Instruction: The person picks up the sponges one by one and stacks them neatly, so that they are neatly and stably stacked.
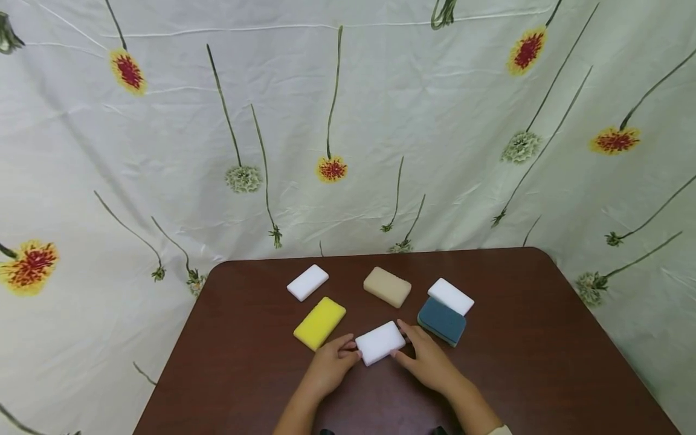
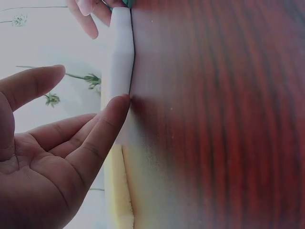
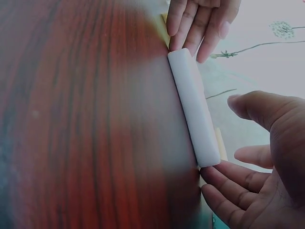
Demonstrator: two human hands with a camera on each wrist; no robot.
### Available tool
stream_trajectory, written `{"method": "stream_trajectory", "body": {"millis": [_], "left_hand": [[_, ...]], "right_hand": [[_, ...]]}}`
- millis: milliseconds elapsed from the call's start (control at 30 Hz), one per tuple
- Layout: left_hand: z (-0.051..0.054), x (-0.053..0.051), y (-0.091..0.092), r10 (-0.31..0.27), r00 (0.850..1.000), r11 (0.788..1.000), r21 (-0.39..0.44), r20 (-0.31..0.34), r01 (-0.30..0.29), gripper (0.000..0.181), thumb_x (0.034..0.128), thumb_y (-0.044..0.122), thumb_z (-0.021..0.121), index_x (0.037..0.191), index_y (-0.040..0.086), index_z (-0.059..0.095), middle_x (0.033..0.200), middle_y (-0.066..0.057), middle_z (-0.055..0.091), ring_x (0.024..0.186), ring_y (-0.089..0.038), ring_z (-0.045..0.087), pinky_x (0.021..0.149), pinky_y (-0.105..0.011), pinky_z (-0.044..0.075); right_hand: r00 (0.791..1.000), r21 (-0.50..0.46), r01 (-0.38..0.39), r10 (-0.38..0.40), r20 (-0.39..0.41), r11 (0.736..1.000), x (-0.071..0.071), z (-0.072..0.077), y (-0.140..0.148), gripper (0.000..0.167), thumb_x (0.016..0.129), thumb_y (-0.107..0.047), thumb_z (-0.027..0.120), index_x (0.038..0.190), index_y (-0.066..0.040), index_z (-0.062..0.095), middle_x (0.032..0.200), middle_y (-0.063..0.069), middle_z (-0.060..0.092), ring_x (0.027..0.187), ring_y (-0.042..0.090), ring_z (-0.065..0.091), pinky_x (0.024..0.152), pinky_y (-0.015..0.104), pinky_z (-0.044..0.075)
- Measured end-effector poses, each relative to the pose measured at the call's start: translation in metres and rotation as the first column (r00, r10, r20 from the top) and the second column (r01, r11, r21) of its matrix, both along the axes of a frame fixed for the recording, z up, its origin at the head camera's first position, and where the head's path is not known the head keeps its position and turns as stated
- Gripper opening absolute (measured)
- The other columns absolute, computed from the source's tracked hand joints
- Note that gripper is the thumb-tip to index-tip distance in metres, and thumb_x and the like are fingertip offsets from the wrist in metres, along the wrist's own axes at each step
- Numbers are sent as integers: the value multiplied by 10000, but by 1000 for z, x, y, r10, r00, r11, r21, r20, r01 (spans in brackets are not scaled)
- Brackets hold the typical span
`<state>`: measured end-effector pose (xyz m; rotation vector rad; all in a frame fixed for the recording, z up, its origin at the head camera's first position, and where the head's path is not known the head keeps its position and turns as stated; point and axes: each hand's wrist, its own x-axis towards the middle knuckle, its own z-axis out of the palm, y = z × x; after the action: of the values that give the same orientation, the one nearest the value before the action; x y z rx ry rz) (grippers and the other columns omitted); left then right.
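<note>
A white sponge block (image 1: 380, 343) lies flat on the brown table between my two hands in the head view. My left hand (image 1: 329, 365) is at its left end, and my right hand (image 1: 429, 361) is at its right end. In the left wrist view, the left fingers (image 2: 95, 143) reach out to the white block with the thumb held apart. From the right wrist, my right fingertips (image 3: 209, 174) touch the near end of the block, and the thumb (image 3: 252, 106) stands away from it. Neither hand curls round the block.
Beyond my hands lie a yellow sponge (image 1: 319, 323), a second white block (image 1: 307, 283), a beige sponge (image 1: 387, 287) and a third white block (image 1: 451, 296). A dark blue-green scouring sponge (image 1: 441, 321) sits against that third block, near my right hand. Flowered cloth (image 1: 380, 109) hangs behind the table (image 1: 544, 362).
</note>
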<state>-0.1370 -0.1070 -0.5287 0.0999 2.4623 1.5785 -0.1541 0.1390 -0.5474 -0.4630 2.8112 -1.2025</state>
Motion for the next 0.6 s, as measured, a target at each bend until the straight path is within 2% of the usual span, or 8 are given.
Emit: {"method": "stream_trajectory", "body": {"millis": [167,267,433,600], "left_hand": [[0,-4,0,10,1000,1000,1,22,-10,595,962,240,683,1423,-91,505,1300,-219,657,1110,-318,677,857,-420,569],[-1,-6,0,16,999,1000,5,33,-16,606,953,213,689,1433,-98,488,1324,-228,639,1103,-312,681,843,-405,572],[-4,-10,0,17,999,1000,3,30,-17,654,899,122,736,1453,-95,463,1348,-229,618,1101,-301,687,818,-365,574],[-6,-15,0,14,1000,1000,1,13,-14,685,835,17,769,1439,-106,471,1304,-217,614,1074,-296,679,787,-323,563]], "right_hand": [[1000,-19,-11,11,15,1000,-1,0,-2,675,940,-316,726,1501,-47,464,1294,50,594,1116,180,589,924,386,515],[999,-28,-31,31,17,999,-2,0,-2,652,941,-254,727,1493,-23,467,1276,62,593,1101,184,595,922,370,523],[999,-41,-53,52,-7,998,-5,-3,-3,599,927,-128,730,1457,17,493,1186,63,589,1022,179,598,866,298,519],[997,-64,-70,69,-23,995,-8,-6,-2,587,911,-89,736,1435,38,506,1138,71,579,966,168,593,834,270,511]]}}
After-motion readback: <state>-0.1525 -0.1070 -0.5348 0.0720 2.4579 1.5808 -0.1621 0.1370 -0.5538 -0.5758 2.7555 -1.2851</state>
